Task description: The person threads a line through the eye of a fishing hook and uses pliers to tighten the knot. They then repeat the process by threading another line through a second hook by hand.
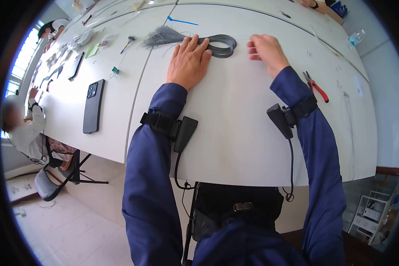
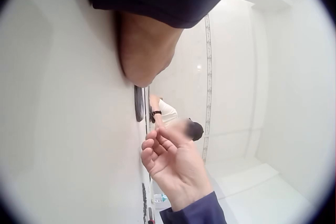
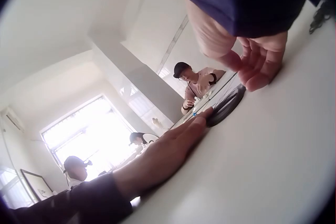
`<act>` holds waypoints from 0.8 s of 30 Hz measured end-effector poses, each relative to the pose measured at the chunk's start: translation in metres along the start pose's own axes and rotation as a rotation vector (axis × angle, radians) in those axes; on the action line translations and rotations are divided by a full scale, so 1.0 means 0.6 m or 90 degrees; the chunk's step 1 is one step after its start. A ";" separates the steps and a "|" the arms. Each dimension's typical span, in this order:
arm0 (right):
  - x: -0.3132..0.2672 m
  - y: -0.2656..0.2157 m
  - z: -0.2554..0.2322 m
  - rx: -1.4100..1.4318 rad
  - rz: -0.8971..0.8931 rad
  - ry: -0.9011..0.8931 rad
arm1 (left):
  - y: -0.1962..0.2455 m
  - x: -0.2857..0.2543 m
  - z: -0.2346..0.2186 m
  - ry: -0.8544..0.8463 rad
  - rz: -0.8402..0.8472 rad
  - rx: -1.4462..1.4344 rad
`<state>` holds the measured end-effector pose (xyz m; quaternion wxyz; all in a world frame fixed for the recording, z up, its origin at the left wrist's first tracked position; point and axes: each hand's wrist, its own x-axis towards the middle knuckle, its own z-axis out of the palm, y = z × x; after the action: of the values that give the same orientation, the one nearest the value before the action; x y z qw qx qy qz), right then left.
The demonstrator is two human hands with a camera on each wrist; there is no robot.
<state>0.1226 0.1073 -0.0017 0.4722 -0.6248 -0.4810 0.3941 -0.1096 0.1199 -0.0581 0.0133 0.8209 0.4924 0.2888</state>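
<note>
One coiled bundle of grey wire [image 1: 217, 45] lies far across the white table [image 1: 235, 133]. We press our flat left hand [image 1: 188, 62] on its loop, while our right hand [image 1: 266, 51], fingers curled, holds nothing visible beside it. It looks light and springy; best gripped across the coil.
</note>
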 end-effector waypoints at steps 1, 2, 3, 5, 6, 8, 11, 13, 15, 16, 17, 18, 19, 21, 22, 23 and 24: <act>0.000 -0.001 -0.012 0.059 -0.016 0.034 | -0.001 0.000 0.001 0.000 0.002 0.003; 0.000 -0.007 -0.026 0.118 -0.032 0.068 | 0.000 0.002 0.001 -0.001 0.003 0.006; 0.000 -0.012 -0.044 0.177 -0.049 0.103 | 0.000 0.002 0.000 -0.001 0.001 0.009; 0.014 -0.022 -0.110 0.348 -0.099 0.126 | 0.002 0.002 0.000 -0.003 -0.001 0.014; 0.019 -0.030 -0.159 0.426 -0.148 0.117 | 0.002 0.002 0.000 -0.006 -0.001 0.016; 0.008 -0.067 -0.252 0.523 -0.231 0.162 | 0.003 0.003 0.000 -0.010 -0.001 0.018; -0.051 -0.120 -0.333 0.460 -0.311 0.403 | 0.002 0.002 0.000 0.008 0.009 0.002; -0.069 -0.105 -0.374 0.366 -0.293 0.352 | -0.003 0.006 -0.005 0.031 0.032 -0.042; -0.093 -0.088 -0.364 0.226 -0.237 0.340 | -0.008 0.009 -0.007 0.066 0.063 -0.058; -0.102 -0.071 -0.336 0.134 -0.187 0.351 | -0.008 0.012 -0.007 0.131 0.083 -0.045; -0.114 -0.053 -0.317 0.070 -0.141 0.301 | 0.004 0.015 -0.014 0.136 0.073 -0.053; -0.120 -0.032 -0.299 0.009 -0.095 0.247 | 0.018 0.018 -0.029 0.141 0.062 -0.059; -0.117 -0.002 -0.283 -0.106 -0.130 0.251 | 0.033 0.020 -0.048 0.147 0.050 -0.064; -0.136 0.020 -0.230 -0.141 -0.176 0.152 | 0.107 0.009 -0.074 -0.003 -0.086 -0.334; -0.144 0.029 -0.206 -0.129 -0.213 0.092 | 0.148 0.002 -0.087 -0.151 -0.196 -0.483; -0.158 0.028 -0.180 -0.108 -0.208 0.042 | 0.194 -0.004 -0.102 -0.252 -0.261 -0.571; -0.172 0.023 -0.157 -0.089 -0.206 -0.010 | 0.220 -0.013 -0.096 -0.312 -0.295 -0.645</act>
<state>0.1917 -0.0144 0.0116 0.4812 -0.5678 -0.6048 0.2833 -0.0345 0.0306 0.0265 0.5780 0.6266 0.4419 0.2793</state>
